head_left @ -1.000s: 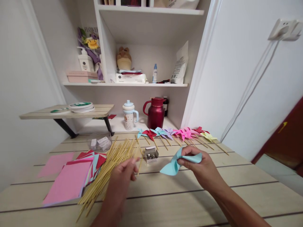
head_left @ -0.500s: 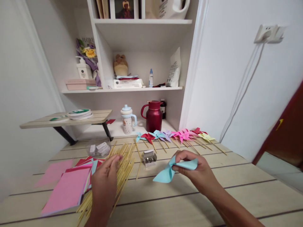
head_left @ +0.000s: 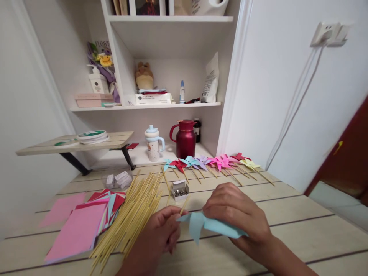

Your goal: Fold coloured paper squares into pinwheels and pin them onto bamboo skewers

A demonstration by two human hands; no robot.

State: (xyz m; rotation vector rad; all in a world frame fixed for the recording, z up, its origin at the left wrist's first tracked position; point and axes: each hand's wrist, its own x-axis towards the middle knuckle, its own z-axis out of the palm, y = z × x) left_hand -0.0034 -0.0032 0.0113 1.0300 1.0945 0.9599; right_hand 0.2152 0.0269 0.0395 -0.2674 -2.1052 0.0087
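My right hand (head_left: 238, 218) is closed on a light blue paper pinwheel (head_left: 214, 226), its fingers over the top and part of the paper hidden beneath them. Close by on the left, my left hand (head_left: 161, 230) pinches a thin bamboo stick (head_left: 184, 205), whose tip sticks up past the fingers beside the pinwheel's left point. Whether stick and paper touch, I cannot tell. A large pile of bamboo sticks (head_left: 135, 214) lies left of my left hand. Just beyond the hands stands a small open box (head_left: 180, 191) of shiny metal pins or tacks.
Stacked coloured paper squares (head_left: 80, 226) lie at the left. Finished pinwheels on sticks (head_left: 201, 163) line the table's back. Behind them stand a red thermos jug (head_left: 186, 140) and a pale cup (head_left: 153, 145). A small raised stand (head_left: 120, 140) is at back left.
My left hand has moved right from the stick pile, now with a stick in its fingers, to beside the pinwheel. My right hand has turned over, tilting the pinwheel. The view has shifted slightly.
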